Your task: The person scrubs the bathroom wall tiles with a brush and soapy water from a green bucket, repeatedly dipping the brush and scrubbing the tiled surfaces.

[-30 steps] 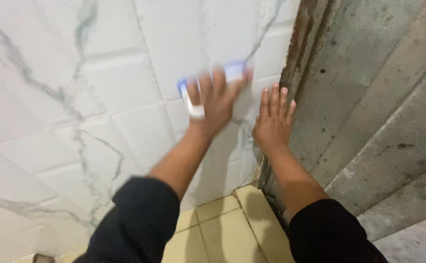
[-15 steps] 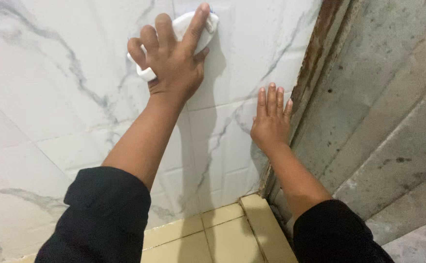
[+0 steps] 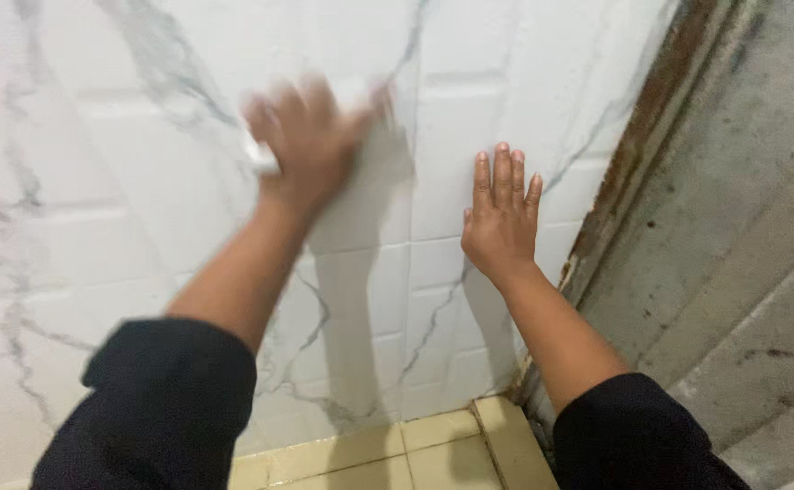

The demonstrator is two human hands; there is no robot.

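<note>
The left hand [image 3: 311, 145] presses a small white scrubbing pad with a pale blue edge [image 3: 265, 159] against the white marble-patterned tiled wall [image 3: 98, 227], high up toward the wall's top edge — the hand is blurred, and only a corner of the pad shows at the hand's left side, the rest covered by the palm. Its fingers lie bent over the pad, close together as far as the blur allows. The right hand [image 3: 503, 222] rests flat on the same wall, near the wall's right edge, fingers straight and pressed together, pointing up. Just beside it runs a rusty brown metal door frame [image 3: 633, 154], with a rough grey concrete surface [image 3: 742, 227] beyond. Along the wall's bottom edge lie yellow floor tiles [image 3: 415, 454]. Both arms wear black sleeves [image 3: 161, 408].
</note>
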